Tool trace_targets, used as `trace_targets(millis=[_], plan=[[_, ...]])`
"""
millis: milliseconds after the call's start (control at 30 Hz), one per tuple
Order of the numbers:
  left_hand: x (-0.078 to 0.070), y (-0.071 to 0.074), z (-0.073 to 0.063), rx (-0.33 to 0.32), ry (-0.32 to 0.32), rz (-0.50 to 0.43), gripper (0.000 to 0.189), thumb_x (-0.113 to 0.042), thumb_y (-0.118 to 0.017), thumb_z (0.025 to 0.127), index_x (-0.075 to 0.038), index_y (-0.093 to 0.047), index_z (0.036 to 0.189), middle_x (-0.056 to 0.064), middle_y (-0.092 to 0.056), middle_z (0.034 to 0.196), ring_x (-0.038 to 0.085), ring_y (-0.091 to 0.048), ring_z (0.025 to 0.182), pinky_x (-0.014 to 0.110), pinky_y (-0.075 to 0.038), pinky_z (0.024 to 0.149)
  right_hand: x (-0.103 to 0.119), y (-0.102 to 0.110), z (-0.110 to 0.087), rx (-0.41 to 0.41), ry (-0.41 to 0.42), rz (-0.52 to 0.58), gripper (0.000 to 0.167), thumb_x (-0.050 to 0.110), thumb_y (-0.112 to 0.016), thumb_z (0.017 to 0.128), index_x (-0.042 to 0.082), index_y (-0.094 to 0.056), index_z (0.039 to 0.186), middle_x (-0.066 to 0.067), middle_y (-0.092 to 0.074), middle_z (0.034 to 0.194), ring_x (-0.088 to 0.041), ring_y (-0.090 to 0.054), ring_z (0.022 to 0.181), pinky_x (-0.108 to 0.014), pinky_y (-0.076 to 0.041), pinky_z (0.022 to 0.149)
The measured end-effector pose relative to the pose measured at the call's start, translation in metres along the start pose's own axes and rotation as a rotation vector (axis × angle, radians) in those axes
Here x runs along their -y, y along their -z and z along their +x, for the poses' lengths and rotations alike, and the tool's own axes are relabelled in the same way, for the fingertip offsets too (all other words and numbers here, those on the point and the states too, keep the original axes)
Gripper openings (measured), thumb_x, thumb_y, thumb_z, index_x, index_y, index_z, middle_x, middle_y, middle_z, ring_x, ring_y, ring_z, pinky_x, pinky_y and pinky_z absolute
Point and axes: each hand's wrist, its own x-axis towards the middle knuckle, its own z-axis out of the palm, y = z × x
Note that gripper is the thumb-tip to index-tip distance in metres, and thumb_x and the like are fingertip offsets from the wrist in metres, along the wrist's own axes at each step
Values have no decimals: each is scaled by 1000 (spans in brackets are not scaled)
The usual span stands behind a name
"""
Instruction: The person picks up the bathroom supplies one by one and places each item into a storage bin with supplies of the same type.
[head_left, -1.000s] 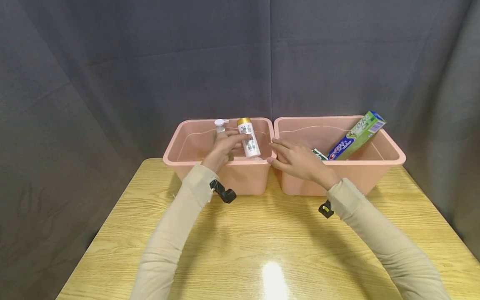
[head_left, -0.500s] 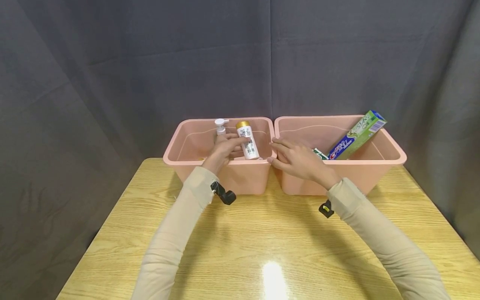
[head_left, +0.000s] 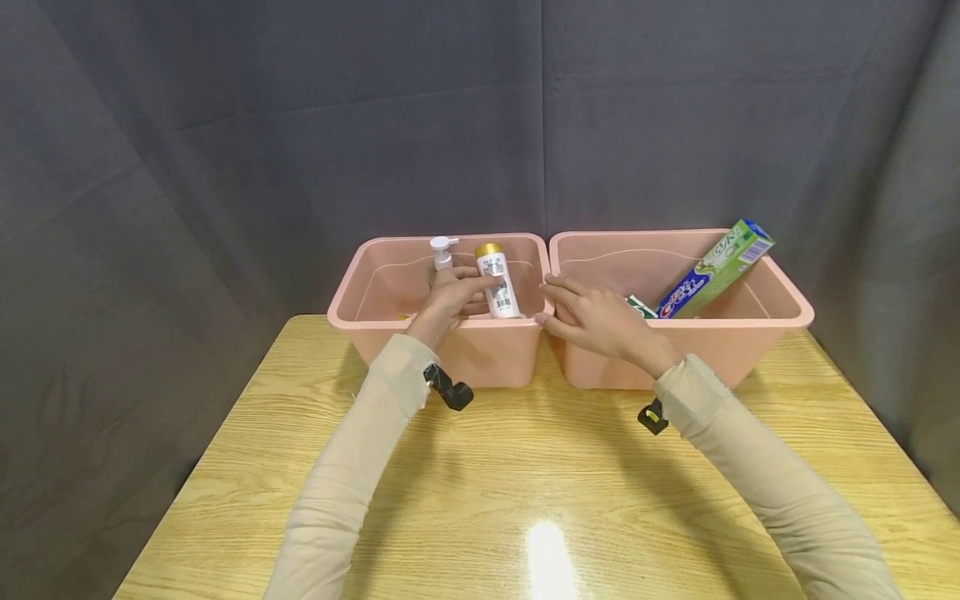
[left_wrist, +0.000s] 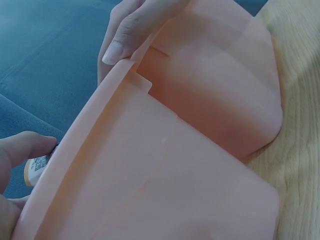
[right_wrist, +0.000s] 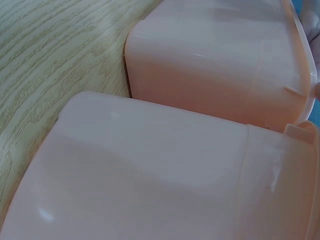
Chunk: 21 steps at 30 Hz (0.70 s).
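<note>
My left hand (head_left: 447, 302) reaches over the front rim of the left pink bin (head_left: 480, 357). Its fingers hold a white bottle (head_left: 503, 302) with a gold cap, which leans slightly inside the bin; in the left wrist view a fingertip lies against the bottle's label (left_wrist: 38, 164). Just behind the hand stands a white pump bottle (head_left: 442, 253), its lower part hidden. My right hand (head_left: 600, 321) rests, fingers extended, over the near corner where the two bins meet. In the left wrist view its thumb (left_wrist: 127, 37) touches the rim.
The right pink bin (head_left: 750, 342) holds a green and blue toothpaste box (head_left: 708, 273) leaning out past its rim, and a small green and white packet (head_left: 641, 307). Both bins stand side by side on a wooden table (head_left: 480, 483). Dark grey curtains (head_left: 360, 125) surround the table.
The gold-capped bottle has dropped slightly inside the left bin and tilts a little less, my left fingers staying on it. My right hand has kept its place at the bins' corner.
</note>
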Motion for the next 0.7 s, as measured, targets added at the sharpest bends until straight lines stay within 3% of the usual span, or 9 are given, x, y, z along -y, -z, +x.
trace_targets(millis=[400, 567, 700], plan=[[-1, 0, -2, 19, 23, 10, 48, -2, -74, 87, 9, -54, 129, 28, -63, 121, 38, -66, 106, 36, -59, 78, 0, -1, 0, 6, -5, 4, 60, 50, -50, 100, 7, -53, 142, -14, -50, 145, -38, -50, 129, -53, -42, 104], [0, 0, -2, 37, 12, -42, 44, 2, -66, 91, 10, -53, 132, 31, -62, 121, 26, -72, 79, 35, -59, 74, -1, -1, 0, 2, 1, 2, 60, 49, -51, 100, 6, -53, 142, -14, -50, 145, -38, -49, 130, -53, -42, 104], [0, 0, -1, 32, -9, -86, 37, 7, -60, 93, 10, -56, 130, 26, -66, 103, 20, -69, 67, 36, -59, 73, -2, -3, 1, 5, 0, 0, 60, 48, -50, 101, 5, -54, 141, -15, -50, 145, -38, -47, 131, -55, -42, 104]])
